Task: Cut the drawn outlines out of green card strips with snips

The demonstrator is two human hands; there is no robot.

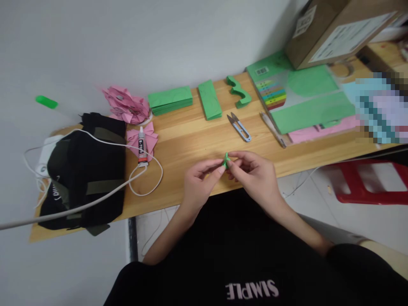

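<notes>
Above table (178,140), green paper (227,159) between fingers (239,171)

Fingertips of the left hand (201,176) and right hand (257,174) hide much of the green piece (226,160), its shape unclear. The top edge cuts off the box (338,22), its label (350,38) too blurred to read; the right edge crops the stool (369,197), partly hidden by the table (185,136).
</notes>
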